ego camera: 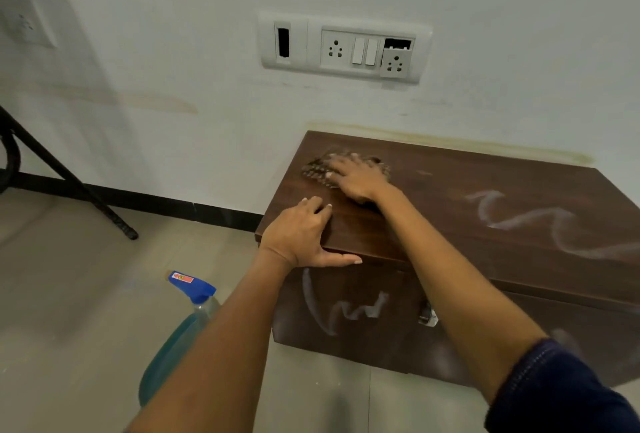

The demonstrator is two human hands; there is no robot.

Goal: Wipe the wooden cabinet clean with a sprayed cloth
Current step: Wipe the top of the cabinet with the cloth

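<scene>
Wall socket panel (one socket askew), black stand leg

Pale dotted cloth: motion-blurred, largely covered by the right grip pressing on it; exact pattern cannot be told. Dark brown wooden cabinet: right end cut off by the frame edge. Small shiny metal fitting on the cabinet front: half hidden by the right forearm, kind unclear. Clear plastic spray bottle with blue trigger head: lower body behind the left forearm; label too small to read. Black metal stand: cut off at the left edge. White wall plate, upper left: blurred.
</scene>
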